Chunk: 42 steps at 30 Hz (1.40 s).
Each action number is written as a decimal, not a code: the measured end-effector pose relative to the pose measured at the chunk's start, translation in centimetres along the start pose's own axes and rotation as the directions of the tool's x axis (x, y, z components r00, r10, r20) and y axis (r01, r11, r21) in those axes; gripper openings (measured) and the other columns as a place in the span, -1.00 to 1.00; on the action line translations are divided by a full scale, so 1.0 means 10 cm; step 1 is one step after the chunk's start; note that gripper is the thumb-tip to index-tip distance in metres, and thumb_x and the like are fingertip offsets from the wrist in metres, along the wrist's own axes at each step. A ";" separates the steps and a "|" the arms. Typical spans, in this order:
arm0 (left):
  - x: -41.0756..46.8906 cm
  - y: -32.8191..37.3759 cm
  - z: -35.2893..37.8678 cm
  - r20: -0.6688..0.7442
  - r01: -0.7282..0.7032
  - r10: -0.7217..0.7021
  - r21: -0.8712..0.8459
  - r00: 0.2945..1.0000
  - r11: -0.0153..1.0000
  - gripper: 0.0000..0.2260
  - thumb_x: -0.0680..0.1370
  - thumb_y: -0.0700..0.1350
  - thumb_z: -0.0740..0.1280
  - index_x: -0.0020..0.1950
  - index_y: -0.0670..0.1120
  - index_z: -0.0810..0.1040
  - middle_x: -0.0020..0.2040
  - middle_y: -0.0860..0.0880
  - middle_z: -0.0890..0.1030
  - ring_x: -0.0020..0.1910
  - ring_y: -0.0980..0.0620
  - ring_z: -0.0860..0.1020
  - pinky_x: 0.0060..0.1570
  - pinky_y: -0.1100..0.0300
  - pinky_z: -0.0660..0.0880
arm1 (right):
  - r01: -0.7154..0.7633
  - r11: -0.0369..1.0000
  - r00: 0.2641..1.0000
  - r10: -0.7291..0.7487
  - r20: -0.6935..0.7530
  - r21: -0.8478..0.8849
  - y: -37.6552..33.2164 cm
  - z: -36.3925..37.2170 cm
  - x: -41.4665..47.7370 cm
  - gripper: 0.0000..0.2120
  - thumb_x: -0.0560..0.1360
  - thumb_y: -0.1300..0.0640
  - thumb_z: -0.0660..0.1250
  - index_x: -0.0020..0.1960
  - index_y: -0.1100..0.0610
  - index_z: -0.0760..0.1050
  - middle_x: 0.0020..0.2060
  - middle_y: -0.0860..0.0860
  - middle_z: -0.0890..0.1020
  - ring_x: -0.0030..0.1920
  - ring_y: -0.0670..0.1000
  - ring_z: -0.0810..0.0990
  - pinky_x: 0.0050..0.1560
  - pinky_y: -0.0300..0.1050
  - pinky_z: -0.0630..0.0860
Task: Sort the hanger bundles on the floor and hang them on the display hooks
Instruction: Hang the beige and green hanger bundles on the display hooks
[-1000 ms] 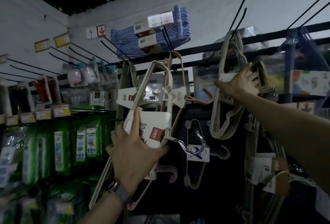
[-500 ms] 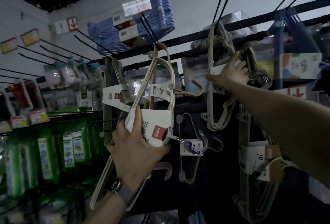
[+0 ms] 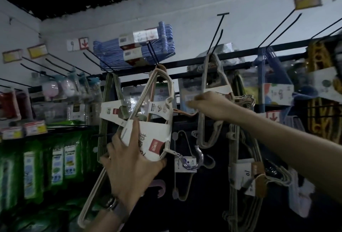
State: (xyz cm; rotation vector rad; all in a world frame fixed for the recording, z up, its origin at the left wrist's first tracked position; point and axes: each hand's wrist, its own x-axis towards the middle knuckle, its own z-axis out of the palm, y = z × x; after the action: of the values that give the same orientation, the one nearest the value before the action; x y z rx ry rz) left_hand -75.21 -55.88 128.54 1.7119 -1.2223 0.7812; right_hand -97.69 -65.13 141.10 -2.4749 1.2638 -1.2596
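Leaning, the cream hanger bundle point(image 3: 148, 133) wears a white, seemingly red-stamped band point(image 3: 161, 131).

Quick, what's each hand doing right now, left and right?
Left hand: holding the beige hanger bundle by its paper sleeve.
Right hand: at the hanging grey bundle; too blurred to tell its grip.

wall tag point(image 3: 72, 45): 9 (red arrow point(image 3: 83, 43) beside) | bundle card point(image 3: 247, 173): 10
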 end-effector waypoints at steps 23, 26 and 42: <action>0.38 1.35 0.14 0.293 -0.108 0.378 -0.649 0.878 0.753 -0.36 0.66 0.27 0.12 0.64 0.01 0.05 0.31 0.01 0.61 0.19 -0.08 0.61 0.10 0.07 0.55 | -0.172 0.985 0.933 0.168 -0.319 0.015 0.44 -0.75 -0.27 -0.66 0.69 0.21 0.11 -0.15 0.29 0.52 -0.19 0.19 0.65 -0.22 0.17 0.66 -0.24 0.06 0.60; 0.48 1.50 0.16 0.228 -0.161 0.393 -0.650 0.891 0.743 -0.67 0.72 0.15 0.09 0.28 -0.06 0.43 0.15 -0.04 0.66 0.08 -0.08 0.63 -0.21 0.19 0.37 | -0.192 0.981 0.942 0.173 -0.289 -0.037 0.53 -0.85 -0.10 -0.69 0.69 0.25 0.12 -0.16 0.27 0.51 -0.18 0.17 0.63 -0.29 0.07 0.59 -0.33 -0.10 0.52; 0.86 1.77 0.61 0.044 -0.223 0.347 -0.688 0.937 0.690 -0.71 0.72 0.15 0.01 0.33 0.04 0.32 -0.10 0.02 0.66 -0.31 0.12 0.59 -0.38 0.13 0.48 | -0.117 0.977 0.909 0.033 -0.415 -0.180 0.71 -1.02 0.58 -0.65 0.67 0.22 0.09 -0.26 0.23 0.41 -0.22 0.06 0.51 -0.26 0.05 0.51 -0.19 -0.04 0.50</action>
State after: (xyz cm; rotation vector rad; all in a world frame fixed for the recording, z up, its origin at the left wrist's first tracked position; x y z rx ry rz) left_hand -89.17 -67.38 138.37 0.9986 -1.6695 0.2803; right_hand -107.57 -71.17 148.56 -2.3305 1.6375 -1.7815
